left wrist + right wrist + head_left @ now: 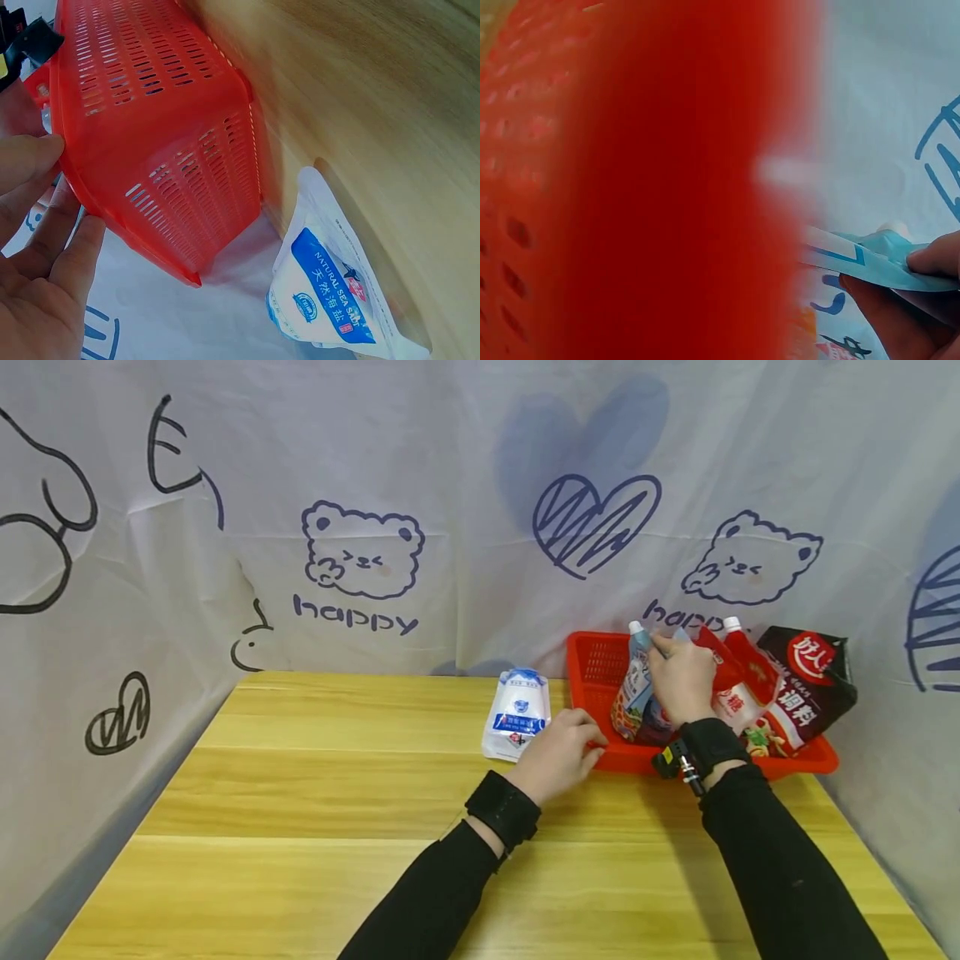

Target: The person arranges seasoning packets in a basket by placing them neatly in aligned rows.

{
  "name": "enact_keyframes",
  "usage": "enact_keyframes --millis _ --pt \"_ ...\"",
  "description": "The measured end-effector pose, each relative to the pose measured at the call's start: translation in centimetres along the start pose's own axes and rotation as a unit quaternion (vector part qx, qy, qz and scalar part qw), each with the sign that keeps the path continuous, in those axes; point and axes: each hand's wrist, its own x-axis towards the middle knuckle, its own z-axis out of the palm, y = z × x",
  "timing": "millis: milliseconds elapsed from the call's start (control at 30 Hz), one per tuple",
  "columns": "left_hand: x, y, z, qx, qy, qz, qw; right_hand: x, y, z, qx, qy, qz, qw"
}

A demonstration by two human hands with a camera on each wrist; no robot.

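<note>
My right hand [682, 681] is over the red basket [600, 760], pinching the top edge of a light blue pouch with a white cap [633, 693]. In the right wrist view, thumb and fingers grip the pouch's blue edge [892, 274]. The pouch stands inside the basket, leaning at its left side. At the basket's front left corner, my left hand [558, 756] holds the rim, the thumb and fingertips at its edge in the left wrist view. Left of the basket lies a white and blue sea salt bag [517, 714], close by the left hand.
Toward the basket's right side lean a black and red seasoning packet [806, 685] and a red pouch with a white cap [750, 656]. Behind the wooden table [315, 793] hangs a white cloth [465, 485] with drawings.
</note>
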Motion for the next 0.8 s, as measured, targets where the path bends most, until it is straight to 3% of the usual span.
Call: enact_keyframes --millis 533,800 --pt "0.1 -0.1 0.1 -0.016 -0.004 -0.006 0.9998 -1.6 -0.1 -1.1 0.011 -0.037 0.021 0.9991" --pt "0.1 0.0 0.0 -0.026 -0.007 -0.018 0.9995 -2.8 -0.9 -2.7 0.012 -0.024 0.019 0.9995"
